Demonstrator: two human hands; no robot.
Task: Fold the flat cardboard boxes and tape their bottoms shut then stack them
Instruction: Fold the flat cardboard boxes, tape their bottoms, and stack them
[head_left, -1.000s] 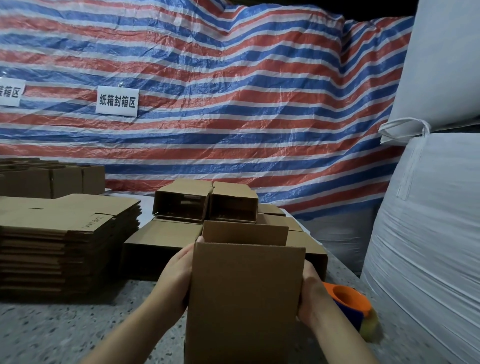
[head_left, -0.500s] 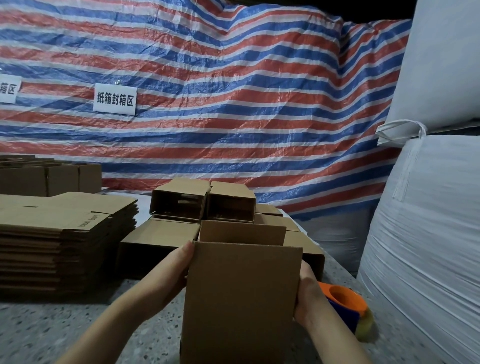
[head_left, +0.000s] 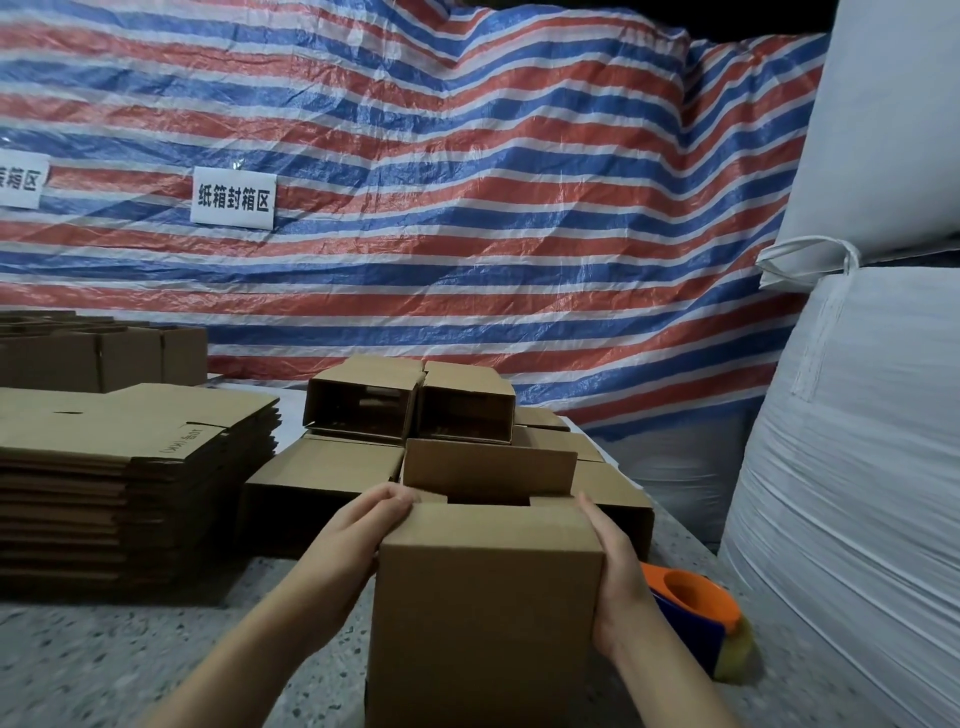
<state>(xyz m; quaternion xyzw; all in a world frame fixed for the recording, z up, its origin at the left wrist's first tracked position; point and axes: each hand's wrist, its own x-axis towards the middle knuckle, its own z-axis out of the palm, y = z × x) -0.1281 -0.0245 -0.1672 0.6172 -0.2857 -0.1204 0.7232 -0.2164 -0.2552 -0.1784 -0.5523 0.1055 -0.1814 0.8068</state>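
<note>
I hold an upright cardboard box on the table in front of me. Its near top flap lies folded flat and the far flap still stands up. My left hand grips the box's upper left corner, fingers curled over the edge. On the box's right side my right hand presses flat, fingertips at the top edge. Behind it lie folded boxes, stacked on their sides. A tall stack of flat cardboard blanks stands to the left. An orange and blue tape dispenser lies by my right wrist.
More folded boxes stand at the far left. Large white bulk bags wall off the right side. A striped tarp with white signs hangs behind the speckled table.
The box's tall near flap has folded down flat, so the box looks shorter. Both hands slid up to its top edge. My view shifted slightly.
</note>
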